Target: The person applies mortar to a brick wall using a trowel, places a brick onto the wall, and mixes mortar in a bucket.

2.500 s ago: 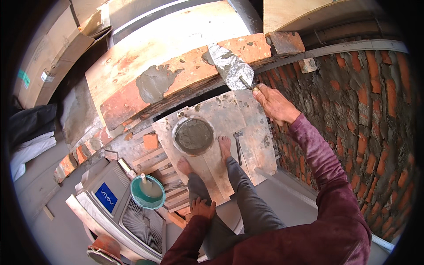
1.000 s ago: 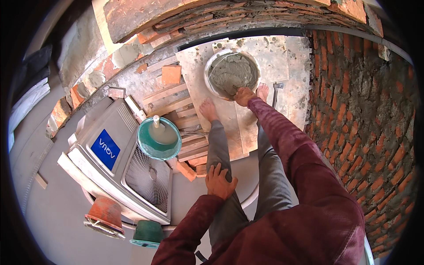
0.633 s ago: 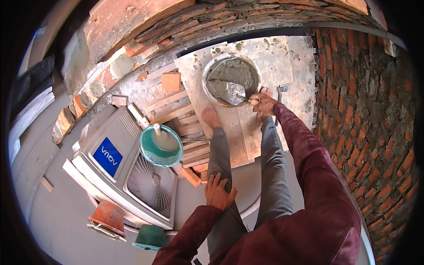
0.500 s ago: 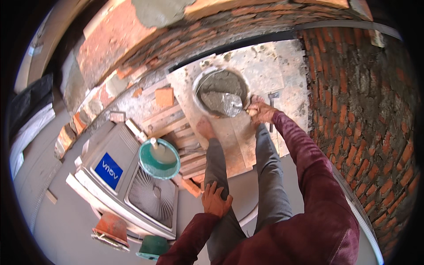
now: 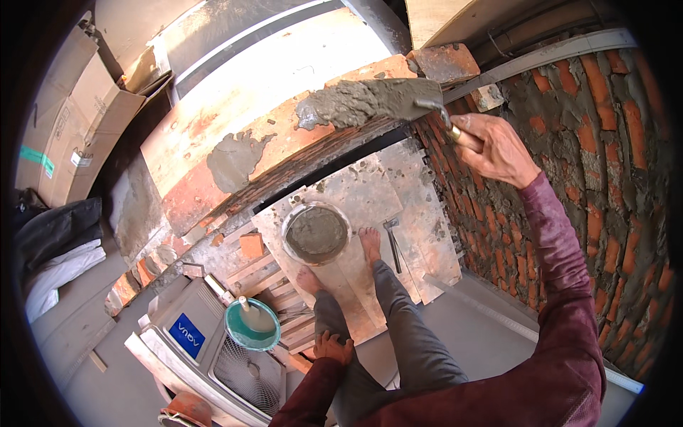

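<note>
Evidently, in the head view, the right hand (image 5: 501,149) is wrapped around the handle of a trowel (image 5: 431,104), beyond the bucket (image 5: 316,262) and to its right. The left hand (image 5: 333,349) holds nothing; it lies with loose fingers on the left knee, nearer the person than the bucket. A thick heap of wet mortar (image 5: 363,99) hides most of the blade and stretches along the brick ledge (image 5: 284,132) beyond the bucket; how much lies on steel and how much on brick cannot be told.

If the wrist tips unevenly, mortar could slide off the ledge's near edge and drop on the boards (image 5: 352,288) around the bucket. Such a long one-armed reach might also upset balance, and the right foot (image 5: 370,242) could catch the hammer (image 5: 393,245) right of the bucket.

As for writing, left of the bucket and nearer the person, a pale appliance (image 5: 199,306) bears a blue label (image 5: 186,335) with legible white lettering. Far left beyond the bucket, a cardboard carton (image 5: 85,121) carries dark print and a white sticker (image 5: 81,158) too small to read.
</note>
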Available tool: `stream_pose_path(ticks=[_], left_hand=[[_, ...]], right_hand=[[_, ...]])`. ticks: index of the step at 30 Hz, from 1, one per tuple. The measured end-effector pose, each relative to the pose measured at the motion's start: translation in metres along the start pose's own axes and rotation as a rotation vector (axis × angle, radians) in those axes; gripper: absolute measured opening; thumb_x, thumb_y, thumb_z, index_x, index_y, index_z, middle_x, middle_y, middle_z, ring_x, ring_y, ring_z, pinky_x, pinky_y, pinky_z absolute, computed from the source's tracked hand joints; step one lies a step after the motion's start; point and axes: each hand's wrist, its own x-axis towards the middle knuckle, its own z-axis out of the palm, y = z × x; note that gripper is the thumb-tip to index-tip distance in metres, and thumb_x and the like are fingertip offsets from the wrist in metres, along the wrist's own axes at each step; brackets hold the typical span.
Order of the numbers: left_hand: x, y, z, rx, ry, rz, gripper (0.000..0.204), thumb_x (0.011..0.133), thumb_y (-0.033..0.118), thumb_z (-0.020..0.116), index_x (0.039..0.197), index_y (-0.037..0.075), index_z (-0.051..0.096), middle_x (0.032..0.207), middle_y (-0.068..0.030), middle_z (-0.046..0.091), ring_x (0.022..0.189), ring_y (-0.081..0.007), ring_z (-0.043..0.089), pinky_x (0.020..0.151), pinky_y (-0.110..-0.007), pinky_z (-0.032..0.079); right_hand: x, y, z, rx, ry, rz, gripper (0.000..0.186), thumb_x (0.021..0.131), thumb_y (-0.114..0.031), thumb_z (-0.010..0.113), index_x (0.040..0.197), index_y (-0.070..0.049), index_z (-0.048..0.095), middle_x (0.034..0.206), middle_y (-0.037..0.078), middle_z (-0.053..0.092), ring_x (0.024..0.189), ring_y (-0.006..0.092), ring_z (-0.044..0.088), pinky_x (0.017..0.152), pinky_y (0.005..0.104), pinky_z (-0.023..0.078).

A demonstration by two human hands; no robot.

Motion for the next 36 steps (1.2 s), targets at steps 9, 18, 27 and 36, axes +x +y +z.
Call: stream_pose_path(ticks=[9, 18, 27, 36], left_hand=[[0.004, 0.011, 0.018, -0.068, 0.041, -0.037, 0.065, 0.080, 0.054, 0.058, 0.126, 0.008, 0.062, 0.149, -0.0156, 0.040, 0.142, -0.0359, 0.025, 0.115, -0.051, 0.020], [0.008, 0.009, 0.003, -0.086, 0.067, -0.014, 0.065, 0.079, 0.055, 0.056, 0.122, 0.007, 0.065, 0.148, -0.0159, 0.041, 0.141, -0.0355, 0.028, 0.114, -0.051, 0.022], [0.011, -0.004, -0.007, -0.148, 0.076, -0.006, 0.066, 0.075, 0.055, 0.055, 0.120, 0.007, 0.067, 0.147, -0.0165, 0.042, 0.140, -0.0377, 0.029, 0.115, -0.052, 0.019], [0.014, -0.015, -0.005, -0.169, 0.120, 0.031, 0.064, 0.075, 0.054, 0.055, 0.117, 0.007, 0.069, 0.145, -0.0160, 0.044, 0.139, -0.0372, 0.032, 0.114, -0.052, 0.021]], right_hand=[[-0.007, -0.008, 0.048, -0.191, 0.086, 0.135, 0.037, 0.088, -0.014, 0.063, 0.123, -0.005, 0.058, 0.078, 0.010, 0.057, 0.066, 0.0249, 0.061, 0.059, 0.0359, 0.052], [0.002, -0.041, 0.087, 0.231, -0.269, 0.355, 0.037, 0.102, -0.032, 0.043, 0.104, 0.004, 0.053, 0.073, 0.013, 0.059, 0.059, 0.0220, 0.062, 0.058, 0.0405, 0.049], [0.011, -0.087, 0.058, 1.243, -0.405, 0.950, 0.040, 0.103, -0.038, 0.040, 0.106, 0.000, 0.051, 0.066, 0.003, 0.048, 0.043, 0.0107, 0.050, 0.033, 0.0252, 0.046], [0.010, -0.088, 0.092, 0.234, -0.420, 0.590, 0.043, 0.103, -0.036, 0.038, 0.106, 0.006, 0.046, 0.084, 0.029, 0.058, 0.087, 0.0540, 0.052, 0.076, 0.0512, 0.043]])
